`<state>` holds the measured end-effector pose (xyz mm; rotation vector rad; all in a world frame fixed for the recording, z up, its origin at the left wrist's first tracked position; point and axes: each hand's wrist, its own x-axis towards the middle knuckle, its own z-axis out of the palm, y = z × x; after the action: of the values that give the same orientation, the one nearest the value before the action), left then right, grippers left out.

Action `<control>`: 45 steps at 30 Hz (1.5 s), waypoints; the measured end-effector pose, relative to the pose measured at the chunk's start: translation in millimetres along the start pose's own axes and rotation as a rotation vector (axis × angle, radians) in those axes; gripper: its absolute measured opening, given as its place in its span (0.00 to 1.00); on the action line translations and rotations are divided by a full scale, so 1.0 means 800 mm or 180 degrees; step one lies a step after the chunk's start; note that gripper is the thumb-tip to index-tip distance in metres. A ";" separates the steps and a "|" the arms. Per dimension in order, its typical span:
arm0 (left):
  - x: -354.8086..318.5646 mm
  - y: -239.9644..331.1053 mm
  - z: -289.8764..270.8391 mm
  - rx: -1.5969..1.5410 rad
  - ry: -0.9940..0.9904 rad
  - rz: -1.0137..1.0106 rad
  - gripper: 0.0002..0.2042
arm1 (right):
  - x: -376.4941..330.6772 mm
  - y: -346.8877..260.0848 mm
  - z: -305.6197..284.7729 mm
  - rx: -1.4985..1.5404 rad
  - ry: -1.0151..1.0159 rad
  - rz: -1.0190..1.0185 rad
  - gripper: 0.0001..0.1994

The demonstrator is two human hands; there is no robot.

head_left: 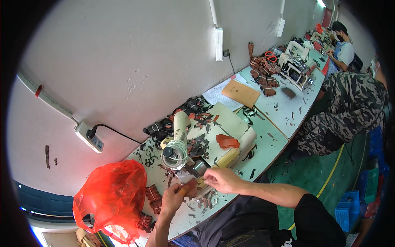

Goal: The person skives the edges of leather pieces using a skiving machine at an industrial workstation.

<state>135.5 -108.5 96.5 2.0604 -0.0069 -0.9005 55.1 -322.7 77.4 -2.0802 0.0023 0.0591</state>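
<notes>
Held in the left hand (172, 199): a brown piece (190, 188), flat and thin, of plain reddish-brown colour, with quite straight edges where visible. Located at the near end of the machine (232, 123), above the table (265, 142), just beside the small metal part (200, 168). Fingers of the left hand bent and closed narrowly on the brown piece, at its near side.

Close by, the right hand (225, 180), with fingers curled and tips drawn together, just next to the lower end of the yellow strip (227, 158). Cannot tell anything certain about the space between these fingertips: too small and too unclear for deciding between an empty pinch and a held thing.

Not fully visible, the brown piece: near part covered by the left hand, far edge lost among the pale and metal parts of the machine. Cannot tell touching from a small gap there, nor the full outline.

Also hidden in part: the front of the machine, behind the white coil (175, 154); some brown bundles (154, 198), behind the red bag (111, 193). Left forearm cut off by the lower edge. On top of the machine, dark and reddish scraps (199, 145), too mixed for counting. Far at right, a seated person (345, 52), very small, hard to make out.
</notes>
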 end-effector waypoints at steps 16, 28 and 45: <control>0.019 0.032 -0.015 -0.0107 -0.0663 -0.0296 0.14 | 0.042 0.008 -0.015 -0.0946 0.0067 -0.0307 0.08; 0.024 0.019 -0.011 0.0045 -0.0442 -0.0127 0.16 | 0.032 -0.005 -0.033 -0.0479 -0.0301 0.0195 0.05; 0.025 0.013 -0.015 0.0090 -0.0259 -0.0150 0.12 | 0.036 0.004 -0.032 -0.0380 -0.0235 -0.0019 0.05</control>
<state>160.5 -113.2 96.4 2.0563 -0.0152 -1.0183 84.6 -346.0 86.2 -2.1960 -0.0538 0.1352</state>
